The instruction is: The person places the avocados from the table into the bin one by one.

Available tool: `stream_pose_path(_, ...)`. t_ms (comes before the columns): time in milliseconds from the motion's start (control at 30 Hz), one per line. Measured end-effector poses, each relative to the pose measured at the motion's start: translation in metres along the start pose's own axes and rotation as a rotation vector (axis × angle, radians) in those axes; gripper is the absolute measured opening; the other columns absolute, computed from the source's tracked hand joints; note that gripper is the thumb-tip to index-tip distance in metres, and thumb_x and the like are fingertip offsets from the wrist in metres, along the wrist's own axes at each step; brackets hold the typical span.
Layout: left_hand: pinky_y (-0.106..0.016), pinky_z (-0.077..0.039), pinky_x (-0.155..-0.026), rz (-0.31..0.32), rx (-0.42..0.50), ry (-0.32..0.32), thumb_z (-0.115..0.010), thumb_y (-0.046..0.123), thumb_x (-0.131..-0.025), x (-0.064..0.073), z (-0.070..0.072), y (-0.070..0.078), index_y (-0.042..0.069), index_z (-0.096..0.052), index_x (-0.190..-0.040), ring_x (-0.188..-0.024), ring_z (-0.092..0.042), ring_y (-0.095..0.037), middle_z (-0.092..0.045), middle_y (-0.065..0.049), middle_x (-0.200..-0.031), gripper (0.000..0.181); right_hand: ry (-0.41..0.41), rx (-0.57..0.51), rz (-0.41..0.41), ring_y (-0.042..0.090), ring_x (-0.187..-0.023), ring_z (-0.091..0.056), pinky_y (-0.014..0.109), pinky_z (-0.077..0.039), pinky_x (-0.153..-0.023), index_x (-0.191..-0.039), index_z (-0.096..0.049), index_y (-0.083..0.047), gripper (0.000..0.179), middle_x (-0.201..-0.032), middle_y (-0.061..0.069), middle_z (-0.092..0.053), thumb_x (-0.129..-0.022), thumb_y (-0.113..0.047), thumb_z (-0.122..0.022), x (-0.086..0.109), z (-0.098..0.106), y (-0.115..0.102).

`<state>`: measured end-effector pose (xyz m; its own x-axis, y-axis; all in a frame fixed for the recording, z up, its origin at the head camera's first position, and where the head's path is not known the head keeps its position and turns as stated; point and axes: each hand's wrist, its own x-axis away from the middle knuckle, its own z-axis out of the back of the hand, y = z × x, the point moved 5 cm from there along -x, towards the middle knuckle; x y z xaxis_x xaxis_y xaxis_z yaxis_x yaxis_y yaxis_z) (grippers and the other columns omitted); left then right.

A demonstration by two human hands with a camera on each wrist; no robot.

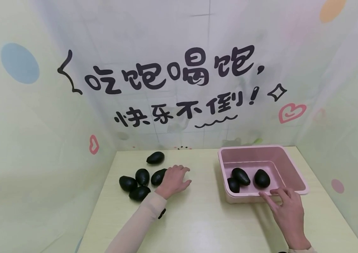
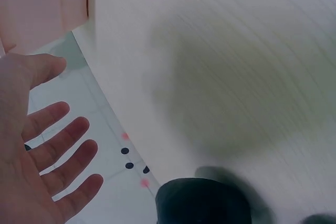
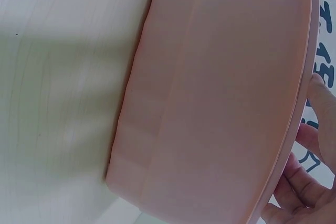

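My left hand [image 1: 173, 181] is over the table, fingers spread and holding nothing. In the head view it overlaps the right end of a dark avocado [image 1: 158, 177]. Several more avocados [image 1: 139, 193] lie close together to its left, and one avocado [image 1: 155, 157] lies farther back. The left wrist view has the hand [image 2: 37, 140] with its palm bare and an avocado [image 2: 203, 203] at the bottom edge. With thumb and fingers, my right hand [image 1: 288, 212] holds the near rim of a pink plastic basin [image 1: 251, 154]. Three avocados [image 1: 262, 179] rest inside it.
The light wooden table [image 1: 198, 225] meets a printed fabric backdrop [image 1: 166, 35] at the back, with more fabric at both sides. The basin's outer wall [image 3: 210, 103] fills much of the right wrist view.
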<state>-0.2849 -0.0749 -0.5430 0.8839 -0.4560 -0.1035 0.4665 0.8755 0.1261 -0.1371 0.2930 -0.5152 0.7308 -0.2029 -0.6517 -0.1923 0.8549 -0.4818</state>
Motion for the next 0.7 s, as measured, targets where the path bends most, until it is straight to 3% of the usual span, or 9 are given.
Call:
stream_pose_path(400,-0.050,-0.056,-0.098,0.095,0.022,0.035,-0.077,0.039,-0.096,0.011,-0.008,-0.024,0.015,-0.074,-0.128,-0.121,-0.065,-0.033,-0.073,-0.009,-0.128,0.040,-0.016,-0.005,-0.006,0.038,-0.086,-0.057,0.034,-0.037,-0.074,-0.083,-0.076,-0.003,0.054,-0.090,0.018,-0.069,-0.081,-0.056,-0.086,0.000,0.001,-0.002)
stream_pose_path(533,-0.051,-0.056,-0.100,0.119,0.028,0.038,-0.077,0.037,-0.097,0.014,-0.009,-0.031,0.014,-0.074,-0.129,-0.122,-0.065,-0.035,-0.072,-0.011,-0.130,0.040,-0.019,0.001,-0.013,0.039,-0.087,-0.058,0.028,-0.035,-0.075,-0.084,-0.077,-0.003,0.052,-0.091,0.017,-0.070,-0.079,-0.054,-0.087,0.001,0.000,-0.001)
stream_pose_path(700,-0.053,-0.054,-0.102,0.146,0.054,0.040,-0.076,0.035,-0.097,0.018,-0.008,-0.041,0.012,-0.074,-0.129,-0.124,-0.063,-0.037,-0.070,-0.013,-0.132,0.039,-0.003,-0.005,-0.003,0.039,-0.086,-0.058,0.025,-0.034,-0.074,-0.083,-0.077,-0.003,0.072,-0.091,0.017,-0.070,-0.083,-0.075,-0.067,0.001,-0.001,-0.001)
